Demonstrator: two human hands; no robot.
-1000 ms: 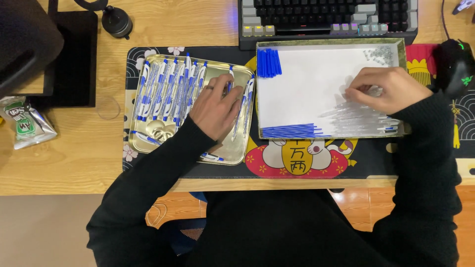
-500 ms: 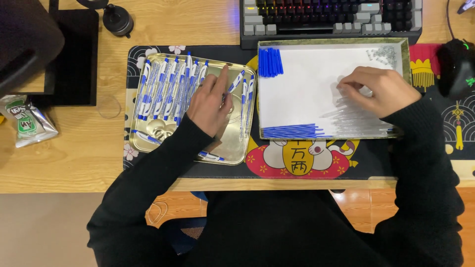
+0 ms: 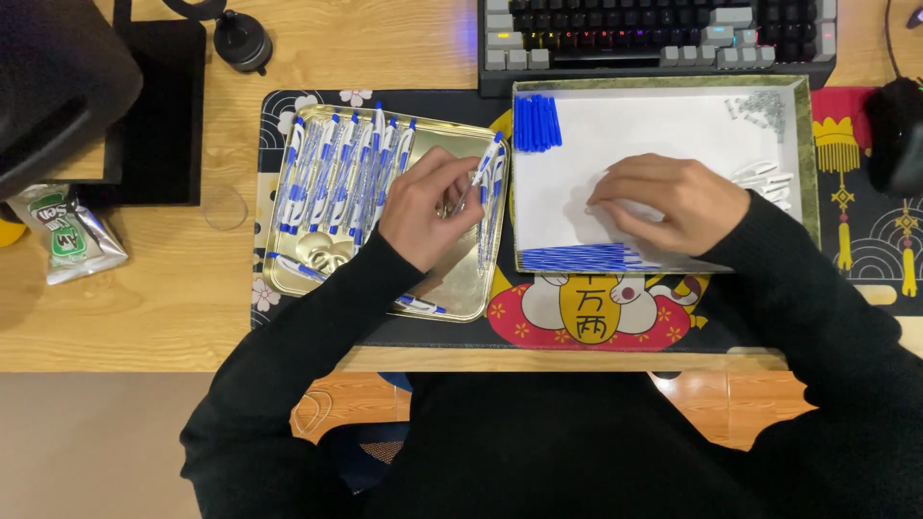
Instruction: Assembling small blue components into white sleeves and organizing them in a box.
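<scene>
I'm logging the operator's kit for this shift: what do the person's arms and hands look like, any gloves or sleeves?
Both arms are covered in long black sleeves of a plain, soft-looking fabric that reach to the wrists. The left hand and right hand are bare: no gloves show. No rings, watch or markings can be made out on either hand or sleeve from this view.

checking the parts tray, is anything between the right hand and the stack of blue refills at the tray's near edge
Nothing visible: the right hand rests on the white tray floor just above the blue refills, with only bare floor between them.
</scene>
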